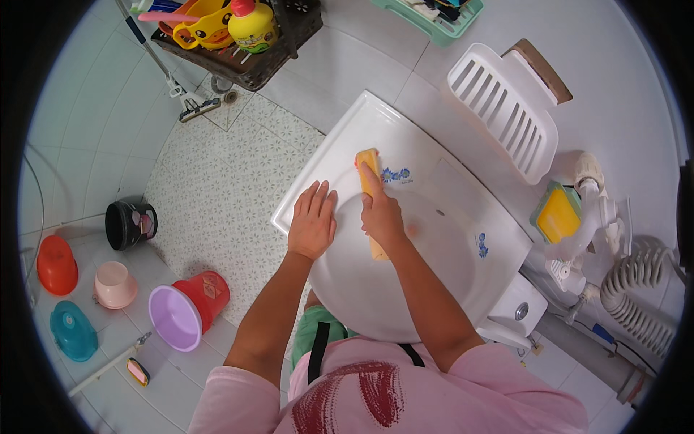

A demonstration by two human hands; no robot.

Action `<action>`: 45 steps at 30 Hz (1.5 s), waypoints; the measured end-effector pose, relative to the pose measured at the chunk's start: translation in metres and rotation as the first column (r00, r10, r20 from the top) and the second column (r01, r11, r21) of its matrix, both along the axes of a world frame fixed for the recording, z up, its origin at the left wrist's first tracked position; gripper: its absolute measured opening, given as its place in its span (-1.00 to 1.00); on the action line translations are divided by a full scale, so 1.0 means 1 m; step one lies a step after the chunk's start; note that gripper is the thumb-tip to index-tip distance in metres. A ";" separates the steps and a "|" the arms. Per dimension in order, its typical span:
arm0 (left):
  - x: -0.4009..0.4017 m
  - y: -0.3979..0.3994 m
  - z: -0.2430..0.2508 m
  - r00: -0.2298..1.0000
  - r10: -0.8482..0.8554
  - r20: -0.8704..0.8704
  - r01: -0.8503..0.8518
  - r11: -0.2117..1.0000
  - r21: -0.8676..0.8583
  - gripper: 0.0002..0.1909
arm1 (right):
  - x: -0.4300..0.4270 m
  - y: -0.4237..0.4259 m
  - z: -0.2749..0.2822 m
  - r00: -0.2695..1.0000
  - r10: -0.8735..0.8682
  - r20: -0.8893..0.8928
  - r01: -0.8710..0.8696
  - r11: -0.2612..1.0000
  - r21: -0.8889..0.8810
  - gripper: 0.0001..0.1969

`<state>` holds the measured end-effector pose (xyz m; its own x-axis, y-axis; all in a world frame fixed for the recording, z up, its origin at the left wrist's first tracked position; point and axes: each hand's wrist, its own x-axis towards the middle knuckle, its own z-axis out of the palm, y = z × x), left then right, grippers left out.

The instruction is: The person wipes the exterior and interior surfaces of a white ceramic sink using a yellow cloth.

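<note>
Before me is a white ceramic washbasin (331, 282) with blue flower prints on its rim and wall. My right hand (383, 217) grips a yellow scrubbing brush (368, 157), the index finger stretched along its back. Reddish bristles peek out at the brush's far end, which rests on the basin's back left rim. The near end sticks out below my palm, over the bowl. Palm down, my left hand (313, 219) lies on the left rim with nothing in it, its fingers slightly spread. A reddish spot shows on the bowl beside my right wrist.
A white slotted rack (504, 108) and a green soap holder with a yellow sponge (558, 215) are on the right wall. At the upper left are a dark basket (249, 73) and a squeegee mop (198, 107). Several buckets, including a red one (209, 295), hang or stand left.
</note>
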<state>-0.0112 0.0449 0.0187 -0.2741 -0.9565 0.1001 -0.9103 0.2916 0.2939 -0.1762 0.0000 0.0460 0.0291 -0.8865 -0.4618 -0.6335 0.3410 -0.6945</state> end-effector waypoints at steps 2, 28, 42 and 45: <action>0.001 0.001 -0.001 1.000 0.000 -0.012 0.000 1.000 -0.006 -0.50 | 0.002 0.001 0.005 0.997 0.069 0.020 -0.070 0.996 0.055 -0.36; 0.002 -0.001 -0.003 0.991 -0.005 -0.137 0.003 1.000 -0.015 -0.50 | 0.006 0.009 0.008 1.000 0.010 -0.002 -0.010 0.999 0.046 -0.38; -0.001 -0.001 -0.003 0.995 0.018 -0.102 -0.023 0.999 -0.045 -0.51 | 0.011 0.019 0.016 0.984 0.177 -0.009 -0.177 0.984 -0.011 -0.36; -0.002 0.000 -0.002 0.995 0.015 -0.095 -0.019 0.999 -0.041 -0.50 | 0.010 0.032 0.011 0.973 0.232 -0.006 -0.232 0.972 -0.026 -0.34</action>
<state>-0.0135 0.0444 0.0163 -0.2448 -0.9554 0.1652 -0.8838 0.2900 0.3672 -0.1657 0.0316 0.0572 0.2338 -0.8676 -0.4388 -0.6950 0.1665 -0.6995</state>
